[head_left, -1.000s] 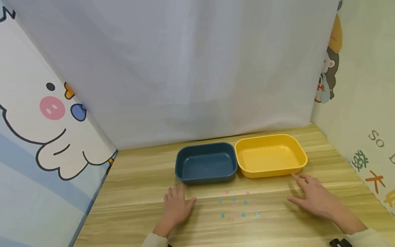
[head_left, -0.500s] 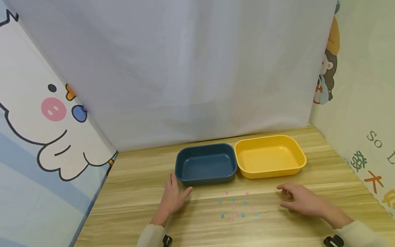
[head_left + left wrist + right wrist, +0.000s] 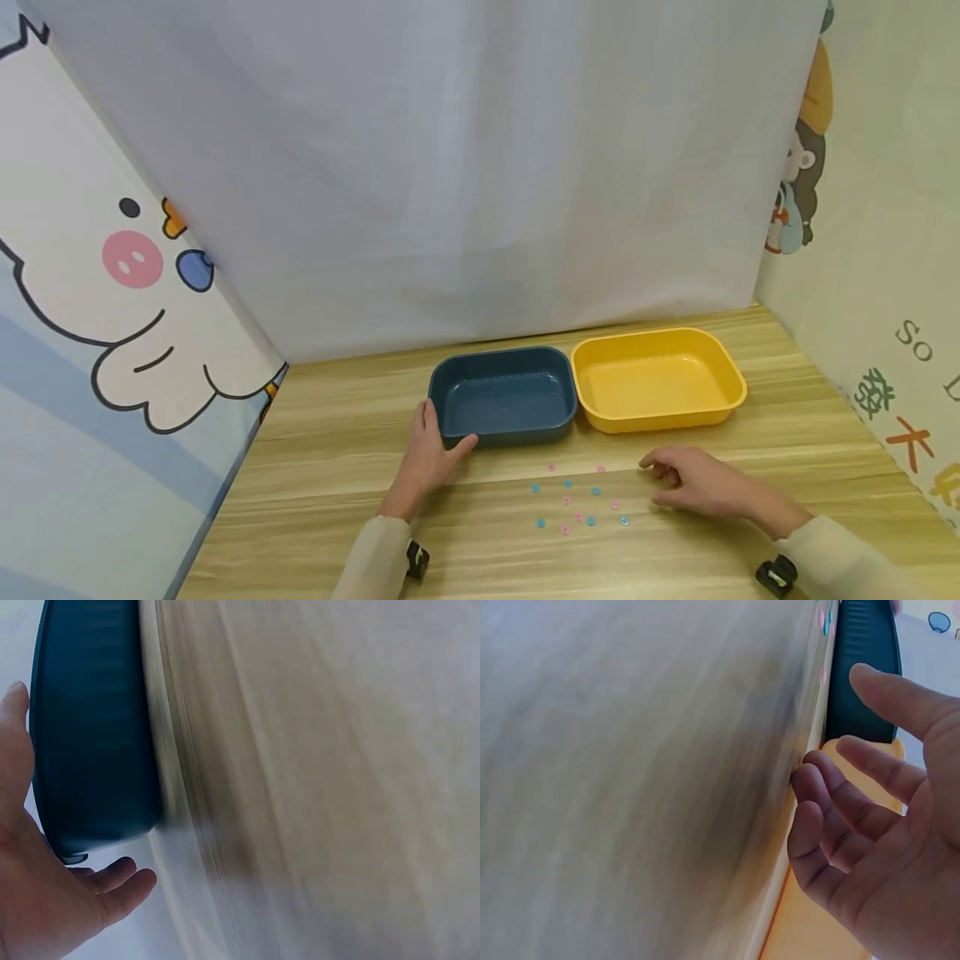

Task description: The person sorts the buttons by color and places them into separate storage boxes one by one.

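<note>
A dark blue rectangular bin [image 3: 504, 437] stands on the wooden table. My left hand [image 3: 427, 457] is at its near left corner, fingers along the left wall and thumb by the front wall. In the left wrist view, the thumb and spread fingers lie on either side of the bin's corner [image 3: 97, 750]. My right hand [image 3: 697, 482] hovers over the table with loosely bent fingers and holds nothing. Just left of it lie several small pink buttons [image 3: 616, 505] and blue buttons [image 3: 591, 521], scattered in front of the bins.
A yellow bin [image 3: 660, 419] stands right beside the blue one, both without contents. Behind them hangs a white cloth [image 3: 450, 208]. Printed panels flank the wooden table [image 3: 315, 500] on the left and right. A small black device [image 3: 777, 575] sits at the right wrist.
My left hand has moved forward to the blue bin's corner. My right hand has moved left from near the yellow bin toward the buttons, its fingers bending. The buttons have stayed put.
</note>
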The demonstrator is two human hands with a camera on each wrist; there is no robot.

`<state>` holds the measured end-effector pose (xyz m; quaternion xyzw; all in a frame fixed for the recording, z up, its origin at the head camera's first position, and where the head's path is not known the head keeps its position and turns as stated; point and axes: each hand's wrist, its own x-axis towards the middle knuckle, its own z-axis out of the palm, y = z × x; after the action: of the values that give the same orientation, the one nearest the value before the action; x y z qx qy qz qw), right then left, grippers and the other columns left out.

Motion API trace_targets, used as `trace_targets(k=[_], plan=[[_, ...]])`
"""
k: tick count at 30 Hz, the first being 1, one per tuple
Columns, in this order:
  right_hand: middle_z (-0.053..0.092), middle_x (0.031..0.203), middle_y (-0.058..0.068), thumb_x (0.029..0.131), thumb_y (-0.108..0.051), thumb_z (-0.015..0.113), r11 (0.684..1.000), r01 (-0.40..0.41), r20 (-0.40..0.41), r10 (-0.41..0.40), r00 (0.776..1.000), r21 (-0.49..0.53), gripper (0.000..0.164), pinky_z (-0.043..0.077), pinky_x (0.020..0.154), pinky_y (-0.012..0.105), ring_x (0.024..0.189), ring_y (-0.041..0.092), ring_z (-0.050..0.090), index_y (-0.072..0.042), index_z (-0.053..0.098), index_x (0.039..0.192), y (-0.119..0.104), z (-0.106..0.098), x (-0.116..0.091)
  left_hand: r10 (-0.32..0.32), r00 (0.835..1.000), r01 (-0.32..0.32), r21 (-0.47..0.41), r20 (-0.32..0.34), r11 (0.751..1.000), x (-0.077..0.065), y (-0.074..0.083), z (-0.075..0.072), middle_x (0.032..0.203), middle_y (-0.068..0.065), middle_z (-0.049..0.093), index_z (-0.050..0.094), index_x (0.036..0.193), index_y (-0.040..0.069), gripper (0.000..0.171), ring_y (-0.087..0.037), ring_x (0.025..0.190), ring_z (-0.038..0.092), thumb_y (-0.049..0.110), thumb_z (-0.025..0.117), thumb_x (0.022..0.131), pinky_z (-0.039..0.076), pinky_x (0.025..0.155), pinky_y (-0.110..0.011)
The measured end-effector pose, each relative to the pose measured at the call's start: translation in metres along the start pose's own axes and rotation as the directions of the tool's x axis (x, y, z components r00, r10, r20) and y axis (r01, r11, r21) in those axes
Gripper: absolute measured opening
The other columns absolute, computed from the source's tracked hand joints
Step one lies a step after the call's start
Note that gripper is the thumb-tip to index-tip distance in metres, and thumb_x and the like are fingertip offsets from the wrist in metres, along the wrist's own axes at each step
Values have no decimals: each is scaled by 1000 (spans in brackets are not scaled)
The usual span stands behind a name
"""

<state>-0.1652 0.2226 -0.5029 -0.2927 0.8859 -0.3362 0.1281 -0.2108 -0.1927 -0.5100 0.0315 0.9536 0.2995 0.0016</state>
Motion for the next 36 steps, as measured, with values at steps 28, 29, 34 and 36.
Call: trace_targets(k=[28, 29, 34, 36], plan=[[55, 81, -11, 85, -18, 72, 986, 159, 135, -166, 977, 57, 14, 45, 63, 21, 71, 1, 49, -15, 72, 98, -16, 15, 38, -31, 999, 32, -51, 18, 998, 3, 2, 2, 152, -28, 6, -1, 149, -5, 98, -41, 138, 18, 47, 59, 91, 25, 107, -52], [55, 81, -11, 85, -18, 72, 984, 167, 141, -174, 975, 60, 14, 45, 62, 21, 71, 1, 49, -14, 72, 98, -17, 16, 39, -31, 999, 32, -49, 21, 998, 3, 2, 1, 153, -28, 6, -2, 149, -4, 98, -41, 138, 18, 47, 59, 91, 25, 107, -52], [56, 79, -10, 83, -13, 73, 977, 203, 161, -212, 964, 69, 12, 45, 61, 20, 70, 1, 49, -13, 74, 95, -18, 17, 41, -18, 999, 19, -41, 35, 999, 3, 3, 1, 152, -28, 5, -2, 149, -5, 99, -42, 138, 18, 49, 57, 91, 25, 107, -52], [55, 79, -12, 83, -12, 73, 974, 215, 165, -223, 961, 66, 11, 45, 61, 20, 70, 1, 49, -13, 74, 94, -18, 17, 41, -23, 999, 25, -41, 35, 999, 3, 3, 1, 152, -28, 5, -2, 149, -4, 99, -41, 138, 17, 50, 57, 91, 25, 107, -51]])
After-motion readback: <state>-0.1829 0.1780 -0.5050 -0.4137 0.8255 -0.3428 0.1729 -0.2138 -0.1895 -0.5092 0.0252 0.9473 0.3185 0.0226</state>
